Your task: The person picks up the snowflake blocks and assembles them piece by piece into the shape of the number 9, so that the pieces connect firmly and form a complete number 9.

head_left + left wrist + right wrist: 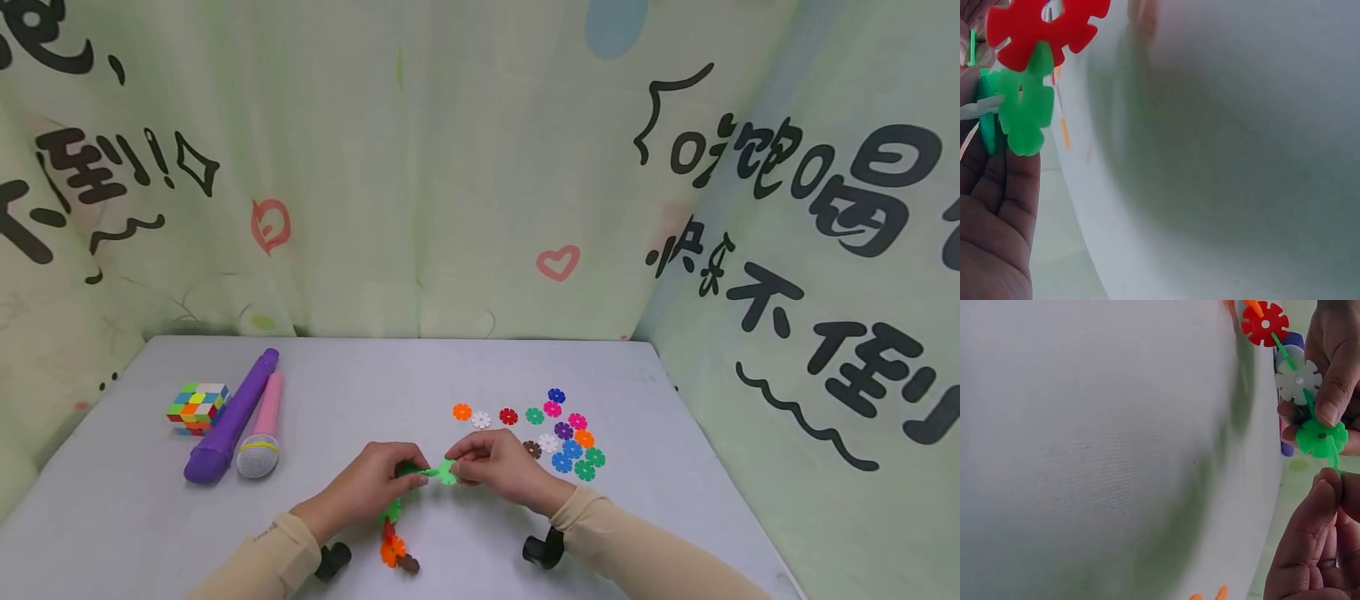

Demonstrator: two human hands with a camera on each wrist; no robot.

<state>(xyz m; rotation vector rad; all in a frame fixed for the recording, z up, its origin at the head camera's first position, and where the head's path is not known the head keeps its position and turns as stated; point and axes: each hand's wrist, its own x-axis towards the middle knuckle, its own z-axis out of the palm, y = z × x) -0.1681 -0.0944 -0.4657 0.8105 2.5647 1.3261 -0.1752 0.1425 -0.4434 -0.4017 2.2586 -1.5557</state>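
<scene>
My left hand (367, 483) grips a chain of notched plastic snowflake discs. Its lower end hangs below that hand, with an orange disc (392, 550) and a brown disc (408, 564) at the bottom. In the right wrist view the chain shows a red disc (1264, 325), a white disc (1297, 381) and a bright green disc (1320, 440), joined through edge-on green ones. Between thumb and fingers, my right hand (510, 468) pinches a light green disc (447, 472), which meets the chain's upper end. Fingers partly cover the joint.
Several loose coloured discs (563, 430) lie on the white table (465, 367) at right, beyond my right hand. At left are a puzzle cube (198, 408), a purple microphone-shaped object (234, 417) and a pink microphone (262, 433). Printed curtains (450, 167) surround the table.
</scene>
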